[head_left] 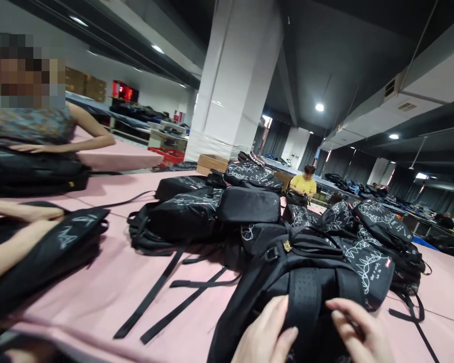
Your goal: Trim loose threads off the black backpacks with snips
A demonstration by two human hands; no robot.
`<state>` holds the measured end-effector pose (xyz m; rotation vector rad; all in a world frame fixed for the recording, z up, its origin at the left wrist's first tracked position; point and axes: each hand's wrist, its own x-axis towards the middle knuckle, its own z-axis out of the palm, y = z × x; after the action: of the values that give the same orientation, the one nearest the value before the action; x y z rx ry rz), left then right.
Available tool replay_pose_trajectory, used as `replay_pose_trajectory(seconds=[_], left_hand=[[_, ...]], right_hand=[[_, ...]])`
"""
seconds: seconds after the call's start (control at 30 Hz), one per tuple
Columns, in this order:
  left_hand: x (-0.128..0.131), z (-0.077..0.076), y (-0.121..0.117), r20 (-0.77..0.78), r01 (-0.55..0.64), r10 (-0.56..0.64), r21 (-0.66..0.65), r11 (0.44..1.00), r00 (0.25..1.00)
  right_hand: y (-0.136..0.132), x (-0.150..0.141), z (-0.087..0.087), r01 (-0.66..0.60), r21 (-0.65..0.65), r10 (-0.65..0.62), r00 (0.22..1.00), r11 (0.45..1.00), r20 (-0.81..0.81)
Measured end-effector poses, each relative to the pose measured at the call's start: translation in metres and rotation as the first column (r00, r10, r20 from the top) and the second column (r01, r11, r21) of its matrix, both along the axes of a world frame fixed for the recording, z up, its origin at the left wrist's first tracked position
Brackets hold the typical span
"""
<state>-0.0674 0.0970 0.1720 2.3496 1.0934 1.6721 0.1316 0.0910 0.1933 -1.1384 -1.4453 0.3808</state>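
Observation:
A black backpack (pixel 265 297) lies in front of me with its padded shoulder straps facing up. My left hand (pixel 267 330) is at the left edge of one padded strap (pixel 304 292), the thumb over its front and the fingers partly hidden at the edge. To the right of that strap is my right hand (pixel 361 330), its fingers bent and apart, close over the backpack with nothing visible in them. The lower part of the backpack runs out of view beneath my hands. A gold-coloured tag (pixel 287 246) shows near its top handle.
A pile of black backpacks with white scribbled prints (pixel 253 174) covers the middle of the pink table (pixel 196 307), loose straps trailing forward. At left, a co-worker (pixel 26 121) handles a black bag; another person's forearms (pixel 18 242) reach into a bag (pixel 64 247). A white pillar (pixel 234 75) stands behind.

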Motion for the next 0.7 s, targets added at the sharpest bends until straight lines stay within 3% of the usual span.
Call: replay_pose_trajectory(seconds=[0.07,0.1,0.2,0.3,0.43,0.6,0.7], left_hand=[[0.0,0.006,-0.002,-0.081,0.078,-0.075,0.034,0.996,0.994],[-0.003,0.01,-0.003,-0.125,0.129,-0.123,0.042,0.991,0.984],[-0.02,0.023,-0.003,-0.154,0.177,-0.164,0.074,0.981,0.974],[-0.034,0.03,0.0,-0.132,-0.007,0.027,0.15,0.989,0.991],[-0.029,0.027,0.012,-0.255,-0.042,0.089,0.187,0.981,0.963],[-0.014,0.022,0.036,-0.099,-0.102,0.12,0.163,0.981,0.988],[-0.011,0.024,0.05,-0.032,-0.079,0.083,0.115,0.99,0.996]], right_hand=[[0.001,-0.013,0.0,-0.263,-0.19,0.256,0.965,0.946,-0.06],[0.004,-0.017,0.0,-0.346,-0.25,0.326,0.938,0.904,-0.12],[0.009,-0.021,0.0,-0.424,-0.331,0.337,0.896,0.843,-0.29],[0.009,-0.022,0.001,-0.445,-0.371,0.295,0.87,0.815,-0.395],[0.002,-0.032,0.006,-0.517,-0.377,0.303,0.813,0.768,-0.498],[-0.008,-0.037,0.017,-0.703,-0.238,0.482,0.656,0.67,-0.581],[-0.009,-0.031,0.021,-0.735,-0.227,0.536,0.637,0.639,-0.554]])
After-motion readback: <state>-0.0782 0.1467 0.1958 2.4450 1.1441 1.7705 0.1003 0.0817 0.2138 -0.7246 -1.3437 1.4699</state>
